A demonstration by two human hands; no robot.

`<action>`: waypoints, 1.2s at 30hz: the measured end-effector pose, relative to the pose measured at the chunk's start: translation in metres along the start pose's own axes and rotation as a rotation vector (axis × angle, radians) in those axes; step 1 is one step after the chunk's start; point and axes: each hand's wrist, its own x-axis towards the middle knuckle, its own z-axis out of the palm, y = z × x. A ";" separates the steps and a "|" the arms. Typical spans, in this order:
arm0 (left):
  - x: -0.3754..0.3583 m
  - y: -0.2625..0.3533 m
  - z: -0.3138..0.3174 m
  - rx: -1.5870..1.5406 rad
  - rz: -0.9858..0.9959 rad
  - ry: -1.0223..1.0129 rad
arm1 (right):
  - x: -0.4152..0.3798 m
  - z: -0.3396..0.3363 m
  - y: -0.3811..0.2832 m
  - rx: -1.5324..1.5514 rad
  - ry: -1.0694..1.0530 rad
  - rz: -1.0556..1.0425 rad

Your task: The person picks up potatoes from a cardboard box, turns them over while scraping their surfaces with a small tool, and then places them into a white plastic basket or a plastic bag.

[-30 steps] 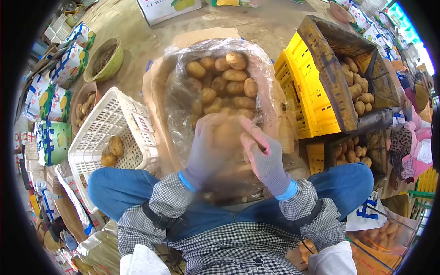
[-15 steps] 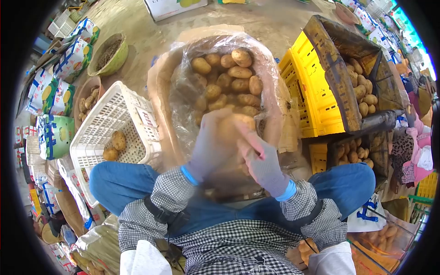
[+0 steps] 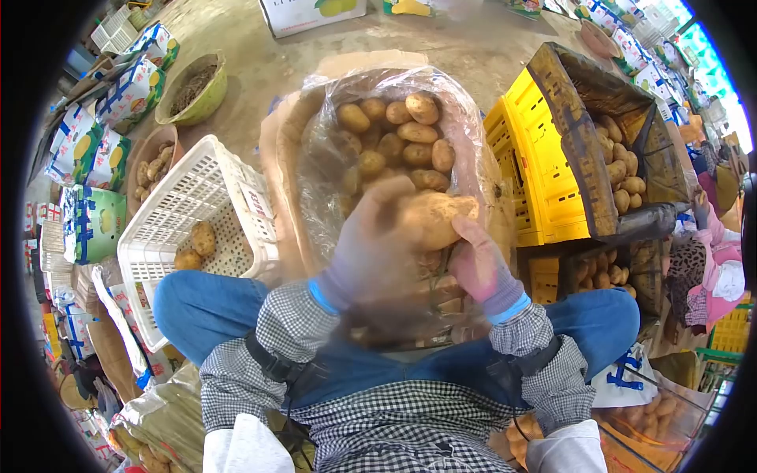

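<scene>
A large potato (image 3: 441, 221) is held over the carton between my two gloved hands. My right hand (image 3: 482, 264) grips its right end, thumb on top and fingers beneath. My left hand (image 3: 367, 248), smeared by motion, closes round the left end of the same potato; its single fingers are hard to make out. Below and beyond them stands an open cardboard carton (image 3: 282, 165) lined with clear plastic film (image 3: 319, 162). Several potatoes (image 3: 418, 132) lie in its far part. The near part of the carton is partly hidden by my hands and blurred.
To the left stands a white plastic basket (image 3: 169, 236) with two potatoes (image 3: 203, 238). On the right, yellow crates (image 3: 544, 158) with dark liners hold potatoes (image 3: 623, 165). A green basin (image 3: 193, 91) and a printed box (image 3: 311, 16) are farther off. Another person (image 3: 714, 252) is at far right.
The potato and my right hand have shifted slightly right, and more of the potato shows. My left hand stays at its left end, still blurred. The whole view has tilted a little.
</scene>
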 end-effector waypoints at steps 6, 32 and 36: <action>0.000 0.003 -0.004 0.034 -0.027 -0.132 | 0.000 -0.003 -0.004 -0.175 -0.001 -0.103; 0.000 -0.014 -0.019 -0.696 -0.374 -0.162 | 0.004 -0.008 0.014 -0.812 0.141 -0.326; -0.001 -0.025 -0.028 -0.736 -0.344 -0.162 | 0.008 -0.018 0.036 -0.811 0.018 -0.498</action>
